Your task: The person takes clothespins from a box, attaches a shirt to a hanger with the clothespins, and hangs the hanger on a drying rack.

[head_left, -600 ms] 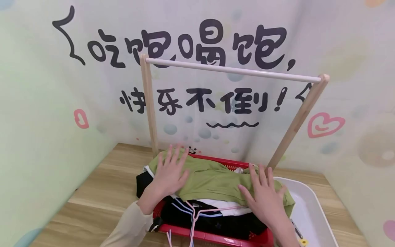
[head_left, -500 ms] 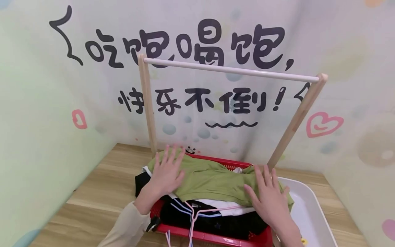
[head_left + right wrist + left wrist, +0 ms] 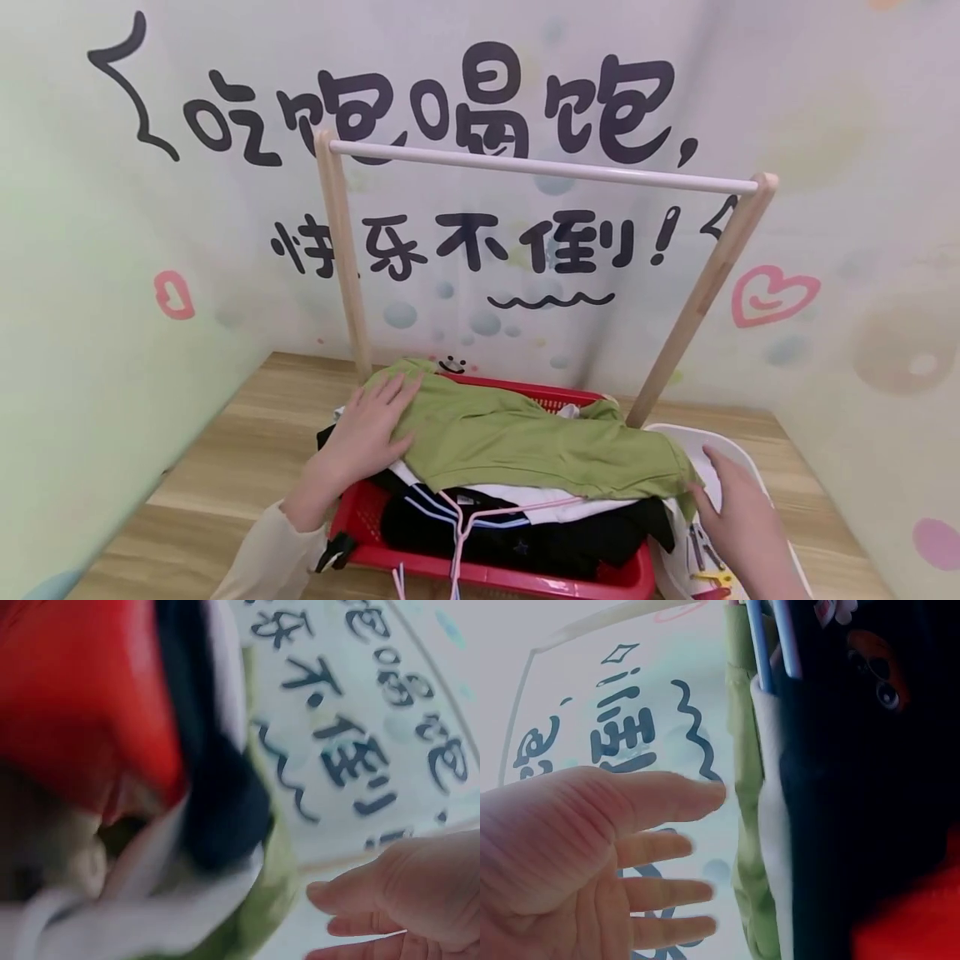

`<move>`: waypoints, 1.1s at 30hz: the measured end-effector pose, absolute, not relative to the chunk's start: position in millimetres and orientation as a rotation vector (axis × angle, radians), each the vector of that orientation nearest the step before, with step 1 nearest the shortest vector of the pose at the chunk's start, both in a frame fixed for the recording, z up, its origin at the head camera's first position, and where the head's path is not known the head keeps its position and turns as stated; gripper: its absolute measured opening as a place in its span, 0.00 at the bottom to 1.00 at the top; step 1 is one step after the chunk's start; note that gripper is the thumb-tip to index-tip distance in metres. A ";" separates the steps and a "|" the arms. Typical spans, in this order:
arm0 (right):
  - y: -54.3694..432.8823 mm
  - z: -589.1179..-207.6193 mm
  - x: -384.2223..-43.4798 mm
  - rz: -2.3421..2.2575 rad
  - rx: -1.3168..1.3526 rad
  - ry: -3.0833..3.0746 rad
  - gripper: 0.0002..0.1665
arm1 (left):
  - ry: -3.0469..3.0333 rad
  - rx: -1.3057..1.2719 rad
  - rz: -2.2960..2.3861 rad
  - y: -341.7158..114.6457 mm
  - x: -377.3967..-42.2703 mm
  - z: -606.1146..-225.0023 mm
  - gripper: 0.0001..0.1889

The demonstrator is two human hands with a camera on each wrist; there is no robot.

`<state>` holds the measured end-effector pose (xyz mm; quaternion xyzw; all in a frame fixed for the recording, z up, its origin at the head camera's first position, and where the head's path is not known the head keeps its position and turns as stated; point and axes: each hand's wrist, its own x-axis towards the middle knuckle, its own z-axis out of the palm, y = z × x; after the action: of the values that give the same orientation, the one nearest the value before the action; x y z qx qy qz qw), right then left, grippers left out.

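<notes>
An olive green garment point(image 3: 517, 442) lies spread on top of a clothes pile in a red basket point(image 3: 480, 568). My left hand point(image 3: 367, 429) rests on its left end, fingers extended. My right hand point(image 3: 742, 521) is at the garment's right end, over the white tray, with thumb and fingers spread and nothing in them. Below the green layer show a white garment point(image 3: 558, 511) and black clothing point(image 3: 555, 546). A pink hanger point(image 3: 457, 550) and a blue hanger point(image 3: 502, 524) stick out at the front, hooks toward me. In the left wrist view, the layers appear beside my thumb.
A wooden rack with a white crossbar point(image 3: 555, 169) stands behind the basket. At right, the white tray point(image 3: 742, 454) holds small items, including a yellow one point(image 3: 716, 577). A lettered wall point(image 3: 480, 333) closes off the back of the wooden table point(image 3: 217, 467).
My right hand has left the green garment and moved right, over the tray. My left hand has shifted slightly left and toward me. The head view has turned a little to the right.
</notes>
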<state>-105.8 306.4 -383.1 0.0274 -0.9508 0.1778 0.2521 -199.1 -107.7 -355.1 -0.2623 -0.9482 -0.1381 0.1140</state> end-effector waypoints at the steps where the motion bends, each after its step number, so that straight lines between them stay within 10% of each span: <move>1: 311.4 -385.9 -104.3 0.482 0.054 -2.619 0.27 | -2.767 -0.793 -0.398 -110.4 -198.1 -355.2 0.30; 18: 359.5 -454.2 -101.6 0.511 -0.231 -3.135 0.15 | -2.607 -1.087 -0.433 -133.2 -199.5 -368.1 0.07; 33: 364.6 -464.0 -97.4 0.409 -0.274 -3.162 0.12 | -2.272 -1.319 -0.348 -144.2 -217.8 -386.5 0.08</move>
<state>-97.4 364.6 -464.0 -0.0855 -0.9877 0.1276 -0.0290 -217.8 -144.2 -386.5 -0.4827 -0.8317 -0.1273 0.2432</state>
